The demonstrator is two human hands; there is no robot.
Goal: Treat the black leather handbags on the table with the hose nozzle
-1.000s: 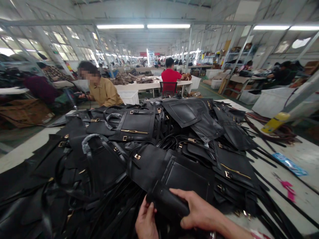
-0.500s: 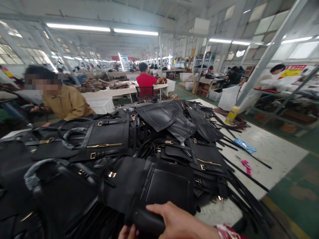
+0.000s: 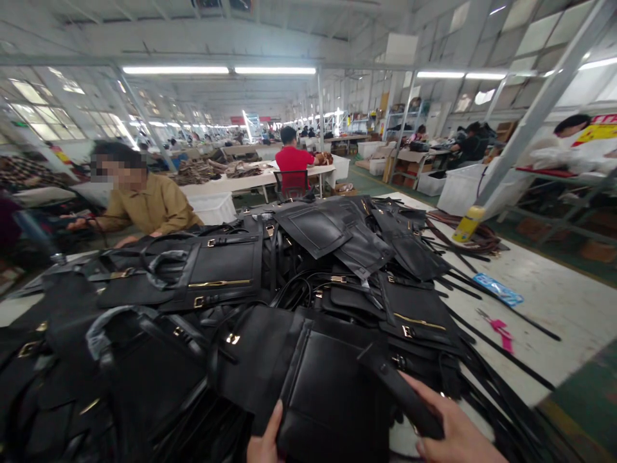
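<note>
A big heap of black leather bag panels (image 3: 231, 270) with gold buckles covers the white table (image 3: 554, 302) in front of me. At the near edge I hold one black leather bag piece (image 3: 332, 386). My left hand (image 3: 265, 440) shows only partly at the bottom, its thumb pressed on the piece's lower left edge. My right hand (image 3: 453, 431) is closed round a black strap end (image 3: 400, 389) of that piece at the lower right.
A yellow bottle (image 3: 467, 224), a blue packet (image 3: 496, 289) and pink scissors (image 3: 499, 329) lie on the table's right side among loose black straps. A person in a tan shirt (image 3: 149, 209) works across the pile; another in red (image 3: 292, 161) sits farther back. White bins (image 3: 463, 190) stand to the right.
My right hand has slid from the rolled middle of the piece out to its strap on the right. The piece now lies flatter. The view has swung slightly back to the left.
</note>
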